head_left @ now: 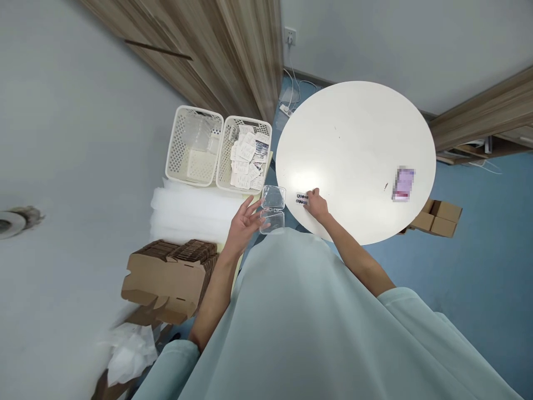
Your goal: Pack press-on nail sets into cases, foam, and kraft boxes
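Observation:
My left hand (245,225) holds a clear plastic box (273,198) by its left side, just off the near left edge of the round table. The box's hinged lid is swung up, and I see nothing inside. On the table, my right hand (317,205) has its fingers closed on the right end of a small white card (301,198) bearing two rows of dark round pieces. What the pieces are is too small to make out. A short gap separates the card from the box.
The round white table (358,139) bears a blurred purple item (403,184) at its right. To the left stand a white basket (194,178) with clear boxes and another basket (220,166) full of printed cards. White wrap (195,208), folded cardboard boxes (166,278) and cartons (443,218) are around.

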Available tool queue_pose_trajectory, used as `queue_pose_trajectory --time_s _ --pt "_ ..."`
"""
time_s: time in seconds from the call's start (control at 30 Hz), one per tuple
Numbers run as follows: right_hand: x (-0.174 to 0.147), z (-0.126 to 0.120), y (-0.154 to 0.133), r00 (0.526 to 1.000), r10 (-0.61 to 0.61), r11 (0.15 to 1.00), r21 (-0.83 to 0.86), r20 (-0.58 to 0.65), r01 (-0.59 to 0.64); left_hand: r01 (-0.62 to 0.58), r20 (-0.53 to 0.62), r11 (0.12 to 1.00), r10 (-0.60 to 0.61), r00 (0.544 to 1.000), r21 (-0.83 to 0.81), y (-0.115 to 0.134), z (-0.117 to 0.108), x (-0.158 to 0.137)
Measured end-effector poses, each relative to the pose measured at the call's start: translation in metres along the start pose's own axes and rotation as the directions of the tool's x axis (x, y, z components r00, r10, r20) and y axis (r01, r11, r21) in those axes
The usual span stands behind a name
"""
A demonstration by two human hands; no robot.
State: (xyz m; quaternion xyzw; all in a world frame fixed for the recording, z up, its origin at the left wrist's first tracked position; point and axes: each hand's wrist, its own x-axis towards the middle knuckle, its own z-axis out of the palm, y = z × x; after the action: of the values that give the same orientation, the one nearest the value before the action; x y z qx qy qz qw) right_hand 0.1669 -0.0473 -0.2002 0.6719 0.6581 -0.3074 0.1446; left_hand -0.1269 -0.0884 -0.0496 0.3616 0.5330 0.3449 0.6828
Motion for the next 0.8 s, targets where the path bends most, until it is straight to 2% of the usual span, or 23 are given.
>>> queue_pose_trajectory --time_s 0.13,0.23,0.33,0.43,0.53,0.63,0.73,0.8 --pt "-0.001 0.001 0.004 1.0 0.011 0.998 0.061 0.005 -0.011 0.0 0.018 1.0 0.0 1.0 0.006 0.001 0.004 0.005" --pt "-0.007 0.001 0.009 1.0 0.005 0.981 0.195 -0.012 -0.002 0.006 0.032 1.0 -0.006 0.999 0.002 0.0 0.009 0.01" --pt "-0.019 -0.003 0.019 0.995 0.027 0.935 0.354 -0.092 0.007 0.013 0.047 1.0 -0.013 0.999 0.002 0.001 0.017 0.016" --pt "-0.036 -0.015 0.031 0.972 0.095 0.869 0.494 -0.215 0.025 0.031 0.067 1.0 -0.032 0.997 0.002 0.006 0.027 0.024" --pt "-0.056 -0.037 0.044 0.94 0.197 0.772 0.635 -0.28 0.027 0.035 0.104 0.999 -0.036 0.994 0.013 0.012 0.039 0.032" --pt "-0.08 -0.066 0.052 0.918 0.268 0.61 0.789 -0.293 0.074 0.021 0.147 1.0 -0.023 0.989 0.014 0.017 0.053 0.042" --pt "-0.106 -0.096 0.05 0.897 0.267 0.46 0.865 -0.352 0.203 -0.002 0.197 1.0 -0.003 0.98 0.023 0.02 0.067 0.051" --pt "-0.123 -0.111 0.044 0.893 0.224 0.398 0.873 -0.391 0.283 -0.007 0.23 1.0 0.0 0.973 0.03 0.024 0.076 0.056"
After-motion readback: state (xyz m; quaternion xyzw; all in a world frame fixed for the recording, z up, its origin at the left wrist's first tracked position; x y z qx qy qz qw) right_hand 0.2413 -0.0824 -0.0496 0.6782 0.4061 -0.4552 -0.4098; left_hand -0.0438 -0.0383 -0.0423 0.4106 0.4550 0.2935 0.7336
